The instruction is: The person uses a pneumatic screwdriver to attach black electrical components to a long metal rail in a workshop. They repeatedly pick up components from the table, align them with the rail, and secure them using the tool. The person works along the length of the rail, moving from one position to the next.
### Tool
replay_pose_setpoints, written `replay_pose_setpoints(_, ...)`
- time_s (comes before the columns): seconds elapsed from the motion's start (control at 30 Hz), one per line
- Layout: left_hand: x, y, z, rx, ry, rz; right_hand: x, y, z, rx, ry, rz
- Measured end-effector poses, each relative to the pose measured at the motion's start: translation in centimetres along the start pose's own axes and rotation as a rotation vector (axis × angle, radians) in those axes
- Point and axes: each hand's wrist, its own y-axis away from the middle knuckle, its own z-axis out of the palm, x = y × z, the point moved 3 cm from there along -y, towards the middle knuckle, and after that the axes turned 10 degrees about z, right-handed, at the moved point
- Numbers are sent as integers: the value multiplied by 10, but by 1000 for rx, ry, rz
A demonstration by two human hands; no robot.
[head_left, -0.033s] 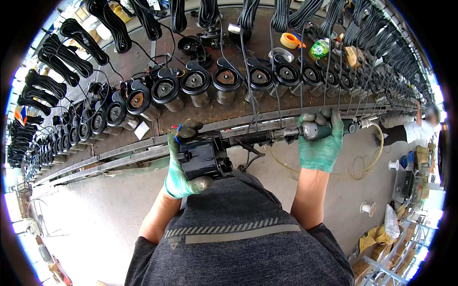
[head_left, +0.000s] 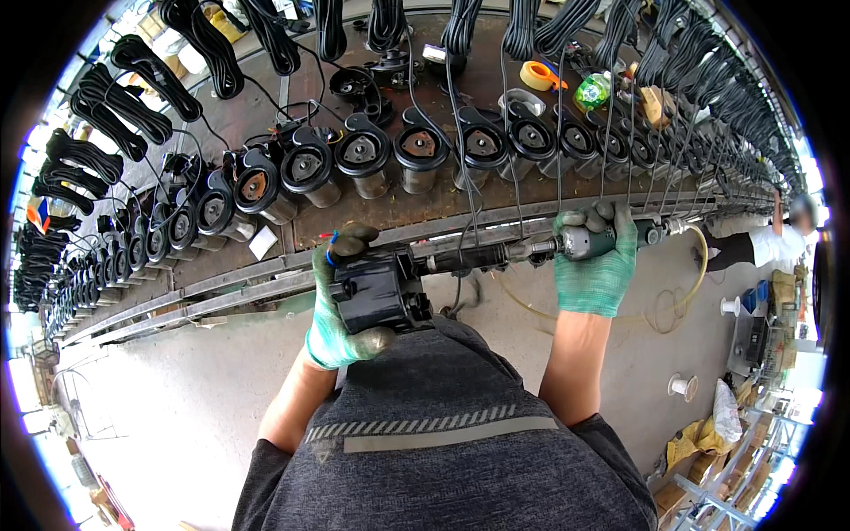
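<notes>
My left hand point(head_left: 341, 296), in a green glove with dark fingertips, is closed around a black plastic housing point(head_left: 381, 290). A small blue piece and a red tip show at its fingers. My right hand point(head_left: 598, 257), gloved alike, grips an air screwdriver point(head_left: 589, 241) lying level, its long nose pointing left at the housing. That nose ends against or very close to the housing's right side; I cannot tell whether the bit is seated. A clear air hose point(head_left: 706, 257) runs from the tool's right end. Under the nose hangs a dark cable point(head_left: 458, 292), partly blurred.
Beyond my hands, a row of motor units with black rims point(head_left: 421, 146) lines the bench point(head_left: 403, 199). Bundled black cables point(head_left: 328, 31) hang above. Orange tape point(head_left: 538, 75) and a green bottle point(head_left: 591, 91) lie farther back. Metal rails point(head_left: 221, 296) edge the bench. A person point(head_left: 779, 239) stands far right.
The loose dark cable beneath the screwdriver's nose has shifted and is now blurred. Both hands keep the same hold and place.
</notes>
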Motion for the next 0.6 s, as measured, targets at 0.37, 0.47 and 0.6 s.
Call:
replay_pose_setpoints(0.37,7,-6,7,44,-18,39,2,-34,-15,50,20,59)
replay_pose_setpoints(0.47,10,-10,7,-19,-121,109,2,-36,-16,86,6,68)
replay_pose_setpoints(0.6,10,-8,12,-18,-192,134,1,-37,-16,112,35,81)
